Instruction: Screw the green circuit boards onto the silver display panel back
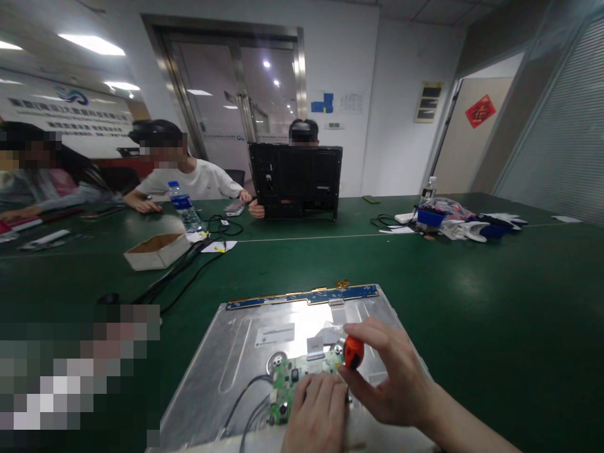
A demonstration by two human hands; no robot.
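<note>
A metal panel (226, 358) lies on the green table in front of me, with a blue circuit strip (302, 297) along its far edge. A green circuit board (282, 379) with black cables sits on its near part. My left hand (318, 412) rests over the board's near side, fingers together; anything under them is hidden. Between thumb and forefinger, my right hand (389, 377) grips an orange-red screwdriver handle (353, 352) above the board's right edge. Its lower end is mostly hidden. A flat ribbon cable (315, 346) runs from the board's far edge.
A person behind a black upright panel (297, 179) sits across the green table (448, 302). Other people are at the left, near a water bottle (185, 207) and an open box (158, 255). Black cables cross the left side. Bagged items (453, 220) lie at the far right.
</note>
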